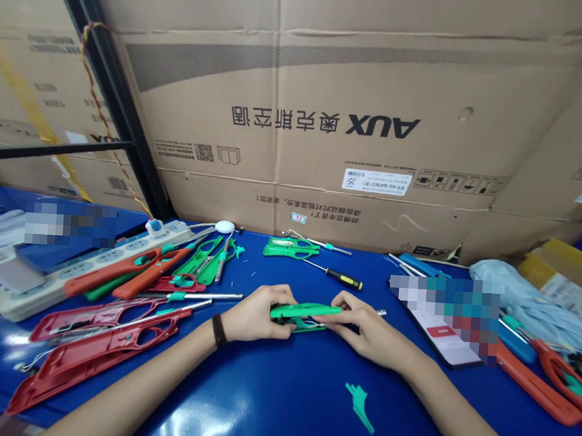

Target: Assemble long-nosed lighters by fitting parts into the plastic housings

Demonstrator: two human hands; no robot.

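Note:
Both hands hold a green plastic handle shell point(305, 309), which looks like part of a long stick lighter. My left hand point(260, 313) wraps its fingers round the left end, with a dark band on the wrist. At the right end my right hand point(361, 324) pinches the shell between thumb and fingers. The upper and lower halves stand slightly apart, and some white wire shows between them. A metal tube tip point(382, 313) pokes out beyond my right hand. Fingers hide much of the inside. Nearer me on the blue table lies a loose teal trigger piece point(359, 406).
Red shells point(100, 344) with metal tubes, orange handles point(144, 271) and a white power strip point(115, 260) lie left. Behind my hands are a screwdriver point(344, 278) and another green shell point(292, 247). A phone point(448, 339) and orange-handled lighters point(537, 381) lie right. A large carton point(300, 67) stands behind.

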